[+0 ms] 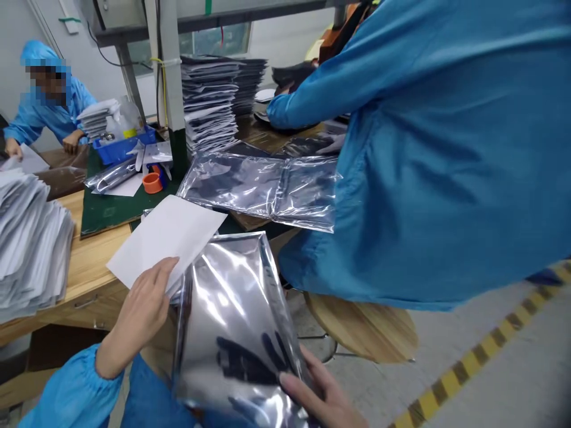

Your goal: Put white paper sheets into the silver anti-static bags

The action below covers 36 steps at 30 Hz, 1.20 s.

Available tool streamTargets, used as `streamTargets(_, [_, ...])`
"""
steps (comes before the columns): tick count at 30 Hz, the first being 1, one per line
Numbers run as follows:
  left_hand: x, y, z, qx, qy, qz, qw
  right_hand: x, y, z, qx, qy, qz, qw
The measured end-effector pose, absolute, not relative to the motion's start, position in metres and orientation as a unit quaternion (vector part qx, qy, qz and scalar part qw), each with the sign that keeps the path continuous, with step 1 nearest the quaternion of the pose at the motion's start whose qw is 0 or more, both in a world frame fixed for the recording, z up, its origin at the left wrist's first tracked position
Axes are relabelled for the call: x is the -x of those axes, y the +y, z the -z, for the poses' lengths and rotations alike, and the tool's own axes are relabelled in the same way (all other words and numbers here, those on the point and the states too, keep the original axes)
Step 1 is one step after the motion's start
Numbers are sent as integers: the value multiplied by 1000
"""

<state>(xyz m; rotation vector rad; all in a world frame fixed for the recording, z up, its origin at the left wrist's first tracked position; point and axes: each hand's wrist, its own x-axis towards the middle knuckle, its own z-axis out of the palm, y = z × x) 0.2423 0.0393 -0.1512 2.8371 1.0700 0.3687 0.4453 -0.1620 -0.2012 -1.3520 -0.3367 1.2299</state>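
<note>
Head view: left hand [140, 306] grips white sheet [167, 241]; right hand [323, 395] grips unlabelled silver bag [232, 309].

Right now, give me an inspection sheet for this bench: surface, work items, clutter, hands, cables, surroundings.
Surface: wooden bench with a green mat.
Work items: silver foil bag; white sheet going in at its open top.
Clutter: flat foil bags, tall bag stack, paper pile, blue tray, orange tape roll.
Hands: left hand holds the white sheet; right hand holds the bag's lower edge.
Cables: black cable at the frame, yellow tie on the post.
Surroundings: two co-workers in blue coats, wooden stool, striped floor tape.
</note>
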Motion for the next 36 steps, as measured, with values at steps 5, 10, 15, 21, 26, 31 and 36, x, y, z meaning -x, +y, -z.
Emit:
streamTargets(5, [-212,20,157,-885,440,-153,-13,-430,-122,198,505,-91,-546,663])
streamTargets(10, [-191,2,176,-814,563,-139,32,-403,-112,211,478,-71,-544,686])
streamTargets(15, [-195,-16,192,-731,592,-263,215,-386,-107,221,485,-61,-530,693])
streamTargets(21, [-204,-31,206,-657,588,-389,267,-371,-99,222,483,-54,-518,704])
streamTargets(26, [-195,-34,214,-661,574,-451,176,-361,-96,217,504,-55,-507,697])
streamTargets(31, [-183,-31,216,-658,576,-459,161,-359,-100,218,495,-39,-517,698])
streamTargets(36, [-185,-40,224,-750,507,-395,156,-346,-105,229,557,-83,-474,677])
